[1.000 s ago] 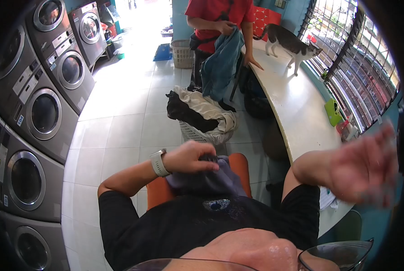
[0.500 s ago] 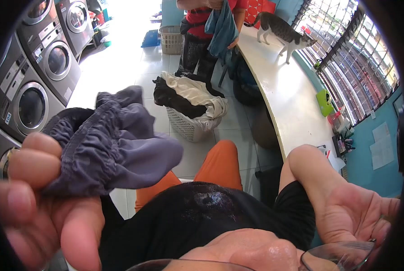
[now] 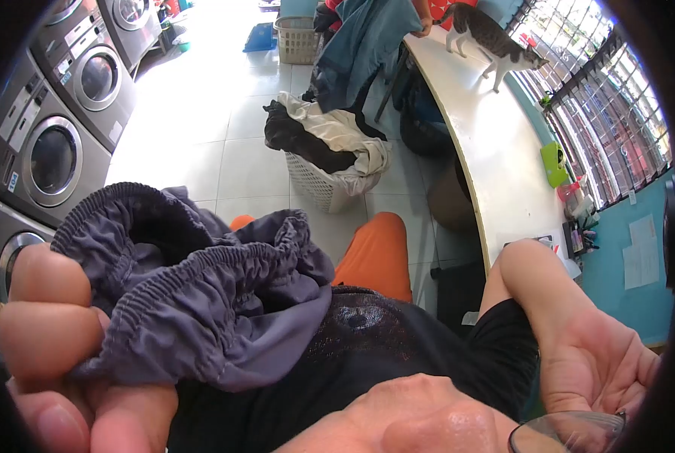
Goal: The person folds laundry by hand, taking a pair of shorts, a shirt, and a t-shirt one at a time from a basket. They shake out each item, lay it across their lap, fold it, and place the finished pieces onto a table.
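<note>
My left hand (image 3: 58, 347) is closed on a grey-purple garment with a gathered elastic band (image 3: 216, 294), gripping its left edge. The band hangs partly open in front of my chest, and the cloth lies in loose folds. My right hand (image 3: 598, 362) is raised at the lower right, palm towards me, beside the eyeglasses (image 3: 567, 434) on my face. Its fingers bend away into the dark edge of the view, so their grip is hidden.
Stacked dryers (image 3: 50, 166) line the left. A white laundry basket (image 3: 322, 185) heaped with black and cream cloth stands ahead. Behind it, another person holds blue-grey cloth (image 3: 367, 53). A cat (image 3: 488, 41) stands on the long white counter (image 3: 496, 151) by the barred window.
The garment has swung right and its band has spread open, with my left hand still holding it. The other person's blue-grey cloth hangs lower and wider. My right hand stays near the glasses.
</note>
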`<action>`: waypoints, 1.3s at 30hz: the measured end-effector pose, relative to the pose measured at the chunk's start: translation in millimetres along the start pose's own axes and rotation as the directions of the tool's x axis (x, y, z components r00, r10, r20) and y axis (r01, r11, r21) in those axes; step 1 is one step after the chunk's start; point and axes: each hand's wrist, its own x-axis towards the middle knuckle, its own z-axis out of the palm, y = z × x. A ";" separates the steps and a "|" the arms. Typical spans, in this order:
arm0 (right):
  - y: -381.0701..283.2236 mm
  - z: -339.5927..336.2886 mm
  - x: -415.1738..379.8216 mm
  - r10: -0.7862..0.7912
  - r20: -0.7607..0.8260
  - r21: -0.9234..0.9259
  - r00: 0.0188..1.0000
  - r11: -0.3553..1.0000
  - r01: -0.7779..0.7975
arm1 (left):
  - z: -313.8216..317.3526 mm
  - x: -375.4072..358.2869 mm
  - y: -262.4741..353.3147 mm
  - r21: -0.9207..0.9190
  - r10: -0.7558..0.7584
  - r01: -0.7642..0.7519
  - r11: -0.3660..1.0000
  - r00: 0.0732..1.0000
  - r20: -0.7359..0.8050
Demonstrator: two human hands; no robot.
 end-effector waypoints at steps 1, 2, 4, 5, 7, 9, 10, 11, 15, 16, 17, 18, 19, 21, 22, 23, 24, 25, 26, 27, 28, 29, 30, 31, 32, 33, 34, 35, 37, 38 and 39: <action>-1.0 -0.9 0.5 0.000 0.014 -0.017 1.000 1.000 0.000 | 10.0 2.9 3.9 -0.025 -0.020 0.018 1.000 0.998 -0.054; -1.5 -1.1 0.3 0.008 -0.016 -0.012 1.000 1.000 -0.008 | 18.6 5.5 5.8 -0.051 -0.039 0.033 0.998 0.994 -0.107; -0.3 -8.1 -0.6 0.074 0.022 0.154 0.997 0.985 -0.077 | 29.5 11.3 -8.0 -0.079 -0.053 0.040 0.996 0.986 -0.158; 6.7 -11.4 -1.0 0.097 0.059 0.232 0.994 0.967 -0.108 | 41.7 18.3 -30.9 -0.033 0.084 -0.094 0.995 0.966 -0.245; 33.5 -9.5 -2.8 0.281 0.200 0.635 0.939 0.692 -0.343 | 68.4 30.6 -87.1 0.086 0.341 -0.335 0.938 0.857 -0.386; 58.1 27.4 -30.9 0.461 0.011 0.514 0.887 0.758 -0.401 | 75.7 32.0 -119.4 0.127 0.440 -0.424 0.897 0.825 -0.355; 67.7 59.1 -53.8 0.525 -0.031 0.415 0.851 0.781 -0.467 | 72.0 27.6 -121.9 0.052 0.346 -0.343 0.938 0.916 -0.203; 74.8 96.0 -75.8 0.575 0.016 0.342 0.818 0.766 -0.545 | 81.5 29.3 -128.0 0.004 0.292 -0.293 0.956 0.953 -0.081; 29.9 194.7 -83.2 0.531 0.732 0.603 0.427 -0.215 -0.768 | 127.5 50.8 -133.3 -0.077 0.105 -0.096 0.992 0.987 0.119; 25.3 207.1 -92.1 0.384 0.797 0.585 0.467 -0.299 -0.754 | 129.8 53.7 -133.2 -0.105 0.035 -0.020 0.994 0.988 0.149; 26.1 209.1 -97.1 0.357 0.829 0.508 0.431 -0.157 -0.847 | 132.1 56.5 -133.2 -0.128 -0.035 0.059 0.990 0.983 0.178; 29.1 210.1 -98.8 0.339 0.857 0.414 0.388 -0.006 -0.910 | 134.1 57.8 -139.6 -0.077 -0.014 0.041 0.996 0.946 0.324; 36.4 211.1 -99.7 0.344 0.854 0.416 0.390 -0.001 -0.909 | 136.5 58.4 -147.4 -0.029 -0.002 0.017 0.999 0.885 0.465; 55.0 210.8 -103.3 0.277 0.874 0.432 0.400 -0.067 -0.899 | 141.7 58.6 -166.6 -0.179 -0.012 0.139 0.974 0.820 0.573; 58.1 208.7 -105.4 0.283 0.872 0.433 0.399 -0.065 -0.899 | 142.4 58.4 -172.6 -0.301 -0.007 0.285 0.910 0.737 0.676; 60.3 206.7 -107.5 0.311 0.876 0.422 0.367 -0.128 -0.898 | 138.8 56.5 -176.9 -0.286 -0.123 0.569 0.771 0.573 0.810; 64.0 205.5 -109.7 0.338 0.879 0.413 0.336 -0.189 -0.891 | 139.0 54.6 -182.6 -0.286 -0.118 0.564 0.774 0.572 0.811; 69.2 204.5 -115.7 0.382 0.852 0.439 0.357 -0.152 -0.885 | 142.1 46.4 -191.9 -0.258 -0.055 0.670 0.696 0.408 0.911; 76.7 200.6 -118.5 0.385 0.851 0.440 0.357 -0.151 -0.885 | 146.7 34.8 -203.2 -0.203 0.029 0.763 0.614 0.235 0.972; 85.0 195.2 -120.7 0.442 0.828 0.461 0.346 -0.184 -0.868 | 156.9 13.6 -220.9 -0.190 0.059 0.758 0.624 0.197 0.979; 93.9 189.7 -125.8 0.497 0.803 0.484 0.330 -0.219 -0.847 | 167.6 -7.7 -239.0 -0.174 0.087 0.754 0.633 0.155 0.984; 105.3 187.0 -135.8 0.514 0.783 0.490 0.350 -0.162 -0.857 | 170.5 -18.7 -249.5 -0.076 0.055 0.790 0.608 0.054 0.997; 113.1 181.7 -140.8 0.473 0.795 0.465 0.380 -0.073 -0.882 | 169.2 -17.9 -261.3 -0.062 0.052 0.802 0.594 0.040 0.998; 120.1 180.6 -150.5 0.414 0.800 0.410 0.435 0.152 -0.899 | 168.6 -13.4 -276.4 0.037 -0.076 0.661 0.749 0.032 0.997; 124.9 180.6 -161.0 0.339 0.811 0.351 0.477 0.370 -0.860 | 166.1 -11.7 -284.5 0.153 -0.200 0.491 0.857 0.045 0.979; 129.4 179.9 -170.4 0.332 0.816 0.359 0.473 0.350 -0.865 | 158.9 -0.4 -278.8 0.213 -0.298 0.393 0.895 0.170 0.939; 133.6 179.1 -178.7 0.313 0.866 0.159 0.389 0.565 -0.810 | 151.6 12.4 -273.4 0.287 -0.373 0.291 0.912 0.303 0.877; 137.3 177.8 -185.8 0.317 0.899 -0.038 0.302 0.744 -0.667 | 148.7 16.3 -278.3 0.347 -0.375 0.143 0.927 0.379 0.846; 139.7 172.1 -194.0 0.338 0.881 -0.080 0.332 0.797 -0.599 | 145.2 21.1 -286.4 0.415 -0.373 0.000 0.910 0.440 0.817; 141.0 167.9 -199.5 0.365 0.858 -0.140 0.362 0.844 -0.518 | 144.6 22.0 -288.2 0.417 -0.353 -0.034 0.908 0.474 0.807; 144.6 169.8 -216.3 0.414 0.843 -0.201 0.345 0.835 -0.512 | 144.2 21.0 -290.2 0.417 -0.331 -0.065 0.907 0.504 0.798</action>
